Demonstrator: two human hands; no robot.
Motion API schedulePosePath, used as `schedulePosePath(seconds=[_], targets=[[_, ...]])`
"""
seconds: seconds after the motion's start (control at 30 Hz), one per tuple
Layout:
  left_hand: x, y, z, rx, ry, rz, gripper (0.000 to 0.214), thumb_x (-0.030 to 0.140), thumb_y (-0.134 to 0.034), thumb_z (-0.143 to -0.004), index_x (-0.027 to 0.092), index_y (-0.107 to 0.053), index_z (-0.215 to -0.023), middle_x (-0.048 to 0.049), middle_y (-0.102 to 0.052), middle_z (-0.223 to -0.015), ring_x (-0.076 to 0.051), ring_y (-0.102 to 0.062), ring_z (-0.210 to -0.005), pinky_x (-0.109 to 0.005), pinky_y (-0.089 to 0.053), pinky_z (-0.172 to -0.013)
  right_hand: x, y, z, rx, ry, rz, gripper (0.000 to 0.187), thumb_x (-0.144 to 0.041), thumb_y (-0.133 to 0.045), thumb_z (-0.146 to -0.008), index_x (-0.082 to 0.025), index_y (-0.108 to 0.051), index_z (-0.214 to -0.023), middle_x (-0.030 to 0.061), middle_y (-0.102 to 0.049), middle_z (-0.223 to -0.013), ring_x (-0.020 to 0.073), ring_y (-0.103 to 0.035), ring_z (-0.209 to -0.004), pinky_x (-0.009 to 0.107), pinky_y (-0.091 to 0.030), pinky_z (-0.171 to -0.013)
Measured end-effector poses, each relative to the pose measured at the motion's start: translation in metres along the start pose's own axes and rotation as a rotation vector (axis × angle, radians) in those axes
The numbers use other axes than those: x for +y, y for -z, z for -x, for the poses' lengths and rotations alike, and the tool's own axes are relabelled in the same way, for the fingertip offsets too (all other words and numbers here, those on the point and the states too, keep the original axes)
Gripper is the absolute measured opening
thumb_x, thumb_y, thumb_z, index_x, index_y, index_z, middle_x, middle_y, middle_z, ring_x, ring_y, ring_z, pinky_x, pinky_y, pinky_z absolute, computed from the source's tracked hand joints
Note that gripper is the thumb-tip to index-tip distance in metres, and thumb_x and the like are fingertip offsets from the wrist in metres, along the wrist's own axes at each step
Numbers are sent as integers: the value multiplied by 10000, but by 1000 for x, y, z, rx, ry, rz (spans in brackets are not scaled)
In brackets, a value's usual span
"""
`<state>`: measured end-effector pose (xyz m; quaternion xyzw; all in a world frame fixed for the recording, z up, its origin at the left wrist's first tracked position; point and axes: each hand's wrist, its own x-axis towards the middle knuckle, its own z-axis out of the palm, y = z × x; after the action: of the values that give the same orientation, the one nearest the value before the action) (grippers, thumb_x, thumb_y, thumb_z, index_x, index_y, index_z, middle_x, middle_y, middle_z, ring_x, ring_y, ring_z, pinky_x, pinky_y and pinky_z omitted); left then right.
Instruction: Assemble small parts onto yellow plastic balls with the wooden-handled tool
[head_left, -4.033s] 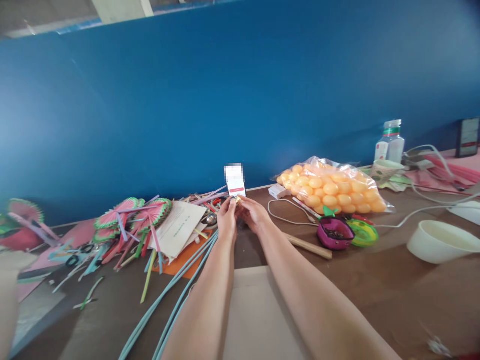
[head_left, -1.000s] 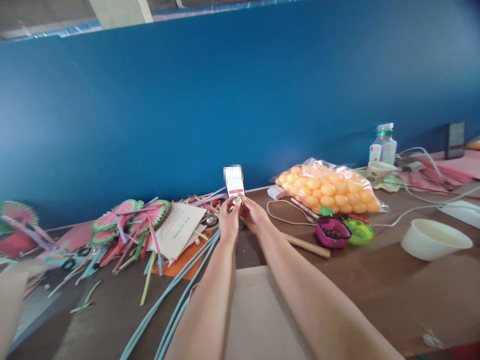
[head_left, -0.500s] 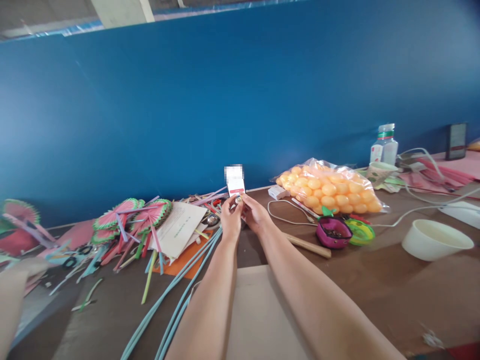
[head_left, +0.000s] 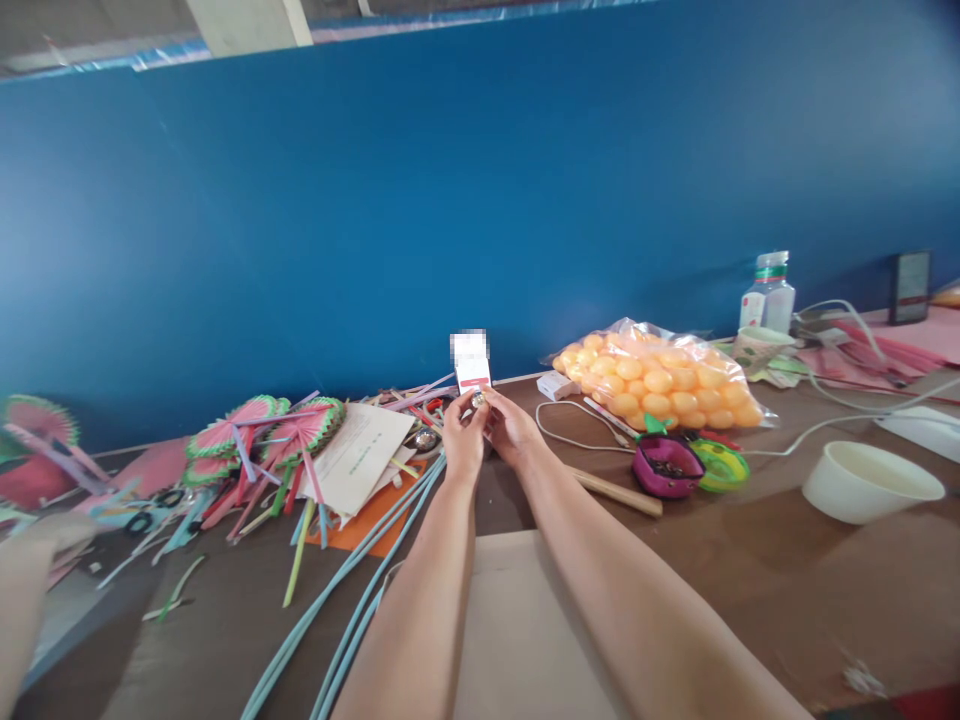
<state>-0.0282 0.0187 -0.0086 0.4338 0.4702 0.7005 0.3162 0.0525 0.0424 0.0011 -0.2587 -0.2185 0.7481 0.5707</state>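
Note:
My left hand and my right hand meet in the middle of the view, above the far side of the table. Between their fingertips they pinch a small shiny silver ball, partly covered by the fingers. Just behind it a phone with a lit, partly blurred screen leans near the blue partition. Left of my left hand lies another shiny silver round piece. A light wooden board lies beneath my forearms.
Pink-and-green paper fans, a white sheet and long light-blue strips lie leftward. Rightward are a bag of orange balls, a wooden stick, a purple pouch and a white bowl. Someone's arm shows at far left.
Almost nothing differs. Both hands stay at the same spot with the silver ball between the fingertips; the view has shifted very slightly.

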Motion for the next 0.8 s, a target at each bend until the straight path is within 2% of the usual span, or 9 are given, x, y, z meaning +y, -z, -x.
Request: schedulePosePath(seconds=[0.13,0.3,0.4,0.6,0.8], targets=[[-4,-2,-1,18,47,94,355,278,-758,-717,179,-679,-1049,-105,-654,-1106,-231,-629,-1043,-384,-492,-942,1,1,-2,-25,27,32,235,-226,-743,-651,-205,-731,-885,-3,-716,-838,109,-602,-722,216,-456,-623],[-1,-5,-2,13,262,466,319,247,-757,-728,160,-661,-1019,-75,-686,-990,-169,-676,-887,-380,-517,-924,0,-2,2,37,-2,4,193,-322,-712,-717,-192,-736,-858,19,-727,-868,117,-591,-707,206,-442,-559],[3,-3,-2,11,329,584,251,235,-742,-746,131,-663,-960,-74,-698,-924,-156,-687,-816,-353,-539,-887,-2,-2,4,48,-34,-3,189,-325,-686,-744,-190,-736,-866,32,-729,-877,124,-593,-697,214,-446,-553],[7,-3,-2,57,384,625,204,283,-711,-788,101,-668,-869,-100,-704,-883,-147,-683,-748,-321,-557,-830,-3,-1,4,74,-48,7,166,-258,-654,-761,-202,-732,-897,28,-727,-861,114,-585,-645,225,-430,-537],[7,-4,-2,43,386,611,231,315,-681,-819,88,-680,-862,-96,-704,-821,-127,-672,-687,-266,-565,-743,-3,-4,7,16,-62,27,187,-273,-723,-730,-195,-724,-900,14,-717,-824,96,-578,-629,198,-426,-534]])
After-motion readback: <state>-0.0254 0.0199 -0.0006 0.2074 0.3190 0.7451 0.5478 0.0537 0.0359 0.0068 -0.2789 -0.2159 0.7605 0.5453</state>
